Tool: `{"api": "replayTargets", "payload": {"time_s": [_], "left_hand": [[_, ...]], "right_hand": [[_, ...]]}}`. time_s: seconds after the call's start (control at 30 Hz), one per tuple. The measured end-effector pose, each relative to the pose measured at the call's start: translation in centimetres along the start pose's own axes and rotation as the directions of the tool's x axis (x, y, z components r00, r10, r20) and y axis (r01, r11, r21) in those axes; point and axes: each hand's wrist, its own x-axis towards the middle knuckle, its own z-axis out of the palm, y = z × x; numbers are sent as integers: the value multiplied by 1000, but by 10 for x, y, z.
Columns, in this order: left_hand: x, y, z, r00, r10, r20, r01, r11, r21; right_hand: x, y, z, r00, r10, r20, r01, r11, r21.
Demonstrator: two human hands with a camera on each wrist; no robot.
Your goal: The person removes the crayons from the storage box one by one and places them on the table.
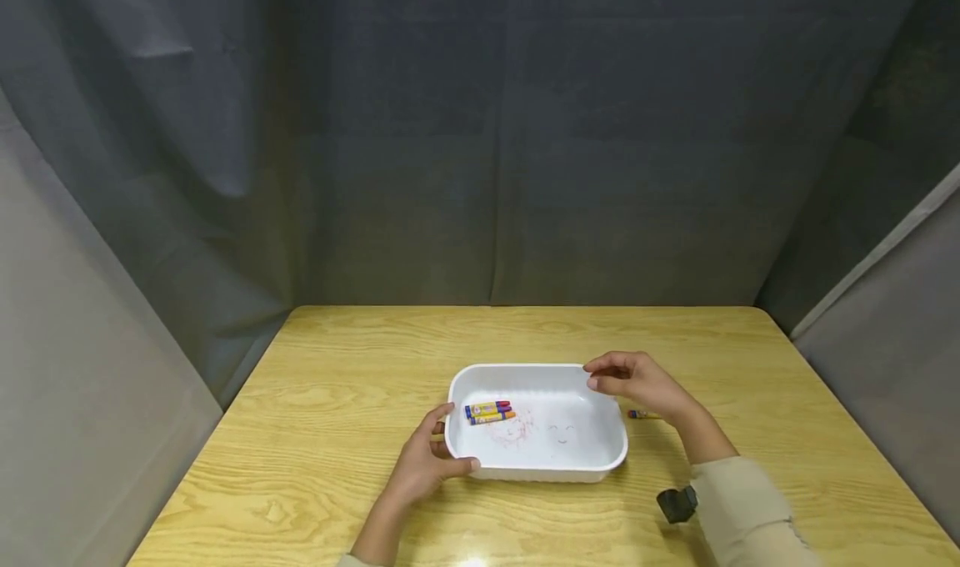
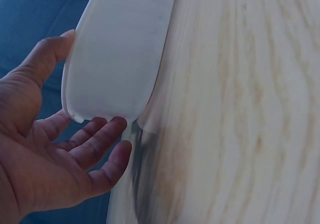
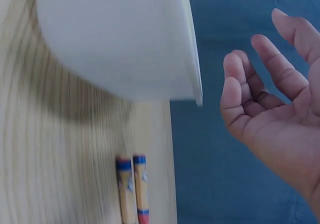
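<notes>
White plastic tray [image 1: 592, 459] sits low centre on the wooden table [image 1: 337, 383], crayons [image 1: 489, 411] inside. Left hand [image 1: 427, 467] steadies its near-left corner, fingers relaxed. Right hand [image 1: 637, 379] hovers empty, loosely open, beside two loose crayons [image 3: 132, 189]; picking those up likely needs a pinch.

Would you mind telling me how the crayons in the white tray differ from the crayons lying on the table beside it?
The crayons in the tray lie inside the white tray, by its left end near the left hand; the crayons on the table lie on bare wood outside its right end, behind the right hand. The head view shows the first group fully and the second mostly hidden. Both have orange bodies with blue bands.
</notes>
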Motion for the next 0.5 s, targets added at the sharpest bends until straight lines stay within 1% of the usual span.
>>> {"api": "replayTargets", "payload": {"time_s": [0.1,0.2,0.33,0.5], "left_hand": [[7,-14,1,1000,11,5,-11,1000,-10],[13,-27,1,1000,22,-2,-22,1000,12],[13,-31,0,1000,18,-18,-17,999,43],[12,-32,1,1000,12,-18,-12,1000,22]], "right_hand": [[5,-4,8,1000,-1,-19,1,1000,28],[11,-8,20,1000,3,-29,-1,998,59],[22,-13,39,1000,2,-9,-1,997,78],[35,-9,58,1000,-11,24,9,997,73]]}}
